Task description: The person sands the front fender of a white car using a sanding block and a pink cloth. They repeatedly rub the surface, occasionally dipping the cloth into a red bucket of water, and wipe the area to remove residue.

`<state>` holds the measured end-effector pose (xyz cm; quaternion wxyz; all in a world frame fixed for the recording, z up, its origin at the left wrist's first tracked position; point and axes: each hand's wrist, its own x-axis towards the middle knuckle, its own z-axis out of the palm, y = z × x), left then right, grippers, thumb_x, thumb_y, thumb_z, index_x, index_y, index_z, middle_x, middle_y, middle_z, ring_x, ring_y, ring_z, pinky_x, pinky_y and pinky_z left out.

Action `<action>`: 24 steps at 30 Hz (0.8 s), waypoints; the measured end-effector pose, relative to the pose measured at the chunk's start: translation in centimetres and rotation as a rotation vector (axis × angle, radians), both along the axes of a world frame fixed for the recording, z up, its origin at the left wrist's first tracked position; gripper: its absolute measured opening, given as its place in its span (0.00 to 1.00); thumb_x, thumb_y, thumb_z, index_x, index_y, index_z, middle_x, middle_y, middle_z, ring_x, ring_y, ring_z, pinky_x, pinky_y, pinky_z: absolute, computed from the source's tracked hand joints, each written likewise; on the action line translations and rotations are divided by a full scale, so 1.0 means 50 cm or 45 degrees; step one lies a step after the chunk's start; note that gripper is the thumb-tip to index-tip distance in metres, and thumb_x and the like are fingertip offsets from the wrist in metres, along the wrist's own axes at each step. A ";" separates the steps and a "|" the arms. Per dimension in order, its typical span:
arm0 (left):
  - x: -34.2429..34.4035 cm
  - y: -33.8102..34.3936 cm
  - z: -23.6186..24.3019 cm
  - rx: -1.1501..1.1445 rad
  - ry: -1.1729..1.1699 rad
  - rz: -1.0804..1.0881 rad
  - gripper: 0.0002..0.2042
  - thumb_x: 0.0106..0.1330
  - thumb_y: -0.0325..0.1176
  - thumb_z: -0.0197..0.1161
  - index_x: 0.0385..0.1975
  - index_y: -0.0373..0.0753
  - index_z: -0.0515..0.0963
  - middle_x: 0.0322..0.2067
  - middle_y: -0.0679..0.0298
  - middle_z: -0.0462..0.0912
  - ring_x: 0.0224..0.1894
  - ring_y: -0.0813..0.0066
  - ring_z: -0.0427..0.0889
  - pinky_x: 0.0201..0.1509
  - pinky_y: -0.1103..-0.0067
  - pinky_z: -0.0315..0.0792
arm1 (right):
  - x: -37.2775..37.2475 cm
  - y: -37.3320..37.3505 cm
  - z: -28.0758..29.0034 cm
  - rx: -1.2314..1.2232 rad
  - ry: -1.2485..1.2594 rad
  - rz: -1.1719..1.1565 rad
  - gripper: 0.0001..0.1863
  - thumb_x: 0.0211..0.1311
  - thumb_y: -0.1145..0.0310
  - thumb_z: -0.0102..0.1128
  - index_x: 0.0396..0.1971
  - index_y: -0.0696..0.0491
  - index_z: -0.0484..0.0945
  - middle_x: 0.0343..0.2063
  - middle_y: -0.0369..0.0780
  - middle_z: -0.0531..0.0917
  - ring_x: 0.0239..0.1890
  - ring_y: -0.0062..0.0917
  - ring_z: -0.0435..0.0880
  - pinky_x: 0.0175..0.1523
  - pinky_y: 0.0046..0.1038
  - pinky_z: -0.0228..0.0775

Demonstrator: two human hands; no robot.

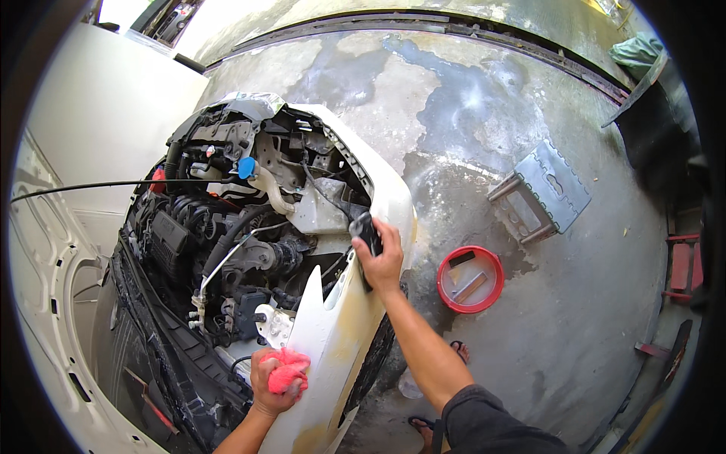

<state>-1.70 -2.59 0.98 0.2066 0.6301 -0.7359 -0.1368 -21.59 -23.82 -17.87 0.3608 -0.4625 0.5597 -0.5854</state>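
Observation:
My left hand [265, 390] is closed round a bunched pink-red cloth [289, 369], resting by the inner edge of a white car's front fender [321, 359]. Farther forward, my right hand [384, 261] grips a dark block [365, 233] against the fender's upper edge; its underside is hidden, so I cannot tell exactly what kind of block it is. Tan patches of filler or primer mark the fender's white paint. Left of both hands lies the exposed engine bay [242, 234], with a blue cap [246, 167] on a pale filler neck.
A red bucket [501, 281] with cloudy water and a few blocks stands on the wet concrete to the right. Beyond it is a grey folding step stool [548, 189]. The raised bonnet [45, 303] borders the left, and a thin black rod [98, 188] crosses the bay.

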 end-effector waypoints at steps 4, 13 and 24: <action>-0.002 -0.002 -0.001 -0.012 0.041 0.000 0.26 0.56 0.45 0.79 0.46 0.40 0.73 0.43 0.48 0.78 0.45 0.48 0.79 0.50 0.58 0.76 | 0.003 0.127 0.045 -0.106 -0.025 0.212 0.36 0.53 0.54 0.84 0.57 0.59 0.82 0.49 0.49 0.82 0.56 0.45 0.83 0.65 0.41 0.75; -0.006 -0.006 0.005 -0.018 0.082 0.037 0.26 0.52 0.42 0.81 0.45 0.41 0.73 0.44 0.49 0.78 0.45 0.48 0.79 0.50 0.59 0.77 | -0.019 0.076 0.068 0.071 0.210 0.406 0.40 0.52 0.51 0.84 0.60 0.58 0.78 0.52 0.50 0.80 0.58 0.47 0.78 0.65 0.44 0.71; -0.006 -0.002 0.004 -0.002 0.034 0.038 0.26 0.51 0.39 0.79 0.46 0.39 0.73 0.42 0.49 0.79 0.43 0.50 0.79 0.48 0.60 0.76 | -0.050 0.047 0.015 -0.283 0.265 0.644 0.43 0.51 0.54 0.85 0.64 0.57 0.75 0.55 0.49 0.78 0.58 0.47 0.78 0.67 0.44 0.70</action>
